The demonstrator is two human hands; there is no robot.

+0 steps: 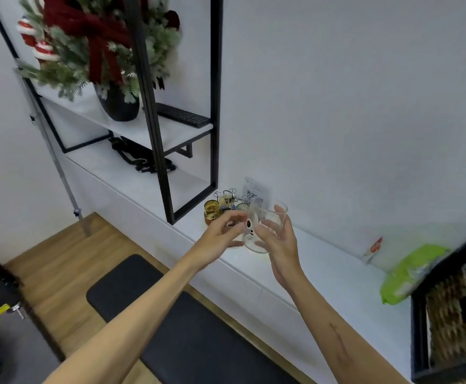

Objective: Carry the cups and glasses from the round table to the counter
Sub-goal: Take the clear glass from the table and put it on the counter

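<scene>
My right hand (280,241) grips a clear glass tumbler (272,214), tilted, just above the white counter (323,275). My left hand (220,234) reaches in from the left. Its fingers curl around a small white cup with black marks (249,230) that sits against the tumbler. Both hands meet over the counter's front part, right of the black shelf frame. Behind them, an amber glass (211,212) and other small glasses in a wire holder (227,199) stand on the counter. The round table is out of view.
A black metal shelf frame (215,106) stands on the counter's left part, holding a potted festive plant (118,103) and a keyboard (183,115). A QR-code sign (255,193) leans on the wall. A green packet (409,273) and a wicker basket (450,320) are at the right. A black padded bench (187,331) lies below.
</scene>
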